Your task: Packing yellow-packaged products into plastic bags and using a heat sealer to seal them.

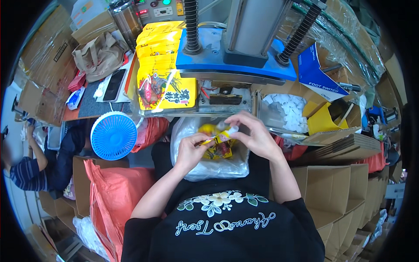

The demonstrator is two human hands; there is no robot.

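Note:
Above my lap, both hands meet at a small yellow packet (223, 135). My left hand (190, 151) is closed, pinching the packet's left end between thumb and fingers. At the other end, my right hand (255, 136) is curled, with a small whitish piece (233, 129) at its fingertips; whether that piece belongs to the packet I cannot tell. Below the hands a clear plastic bag (235, 168) rests open on my lap. Several yellow packets (221, 150) with dark red print lie inside it, partly hidden by my hands.
Ahead stands a press with a blue plate (235, 70). Left of it are stacked flat yellow pouches (163, 56); right of it, a bin of small white pieces (286, 113). A blue fan (114, 135), a red bag (118, 196) and cardboard boxes (325, 183) flank me. Another person (30, 174) sits far left.

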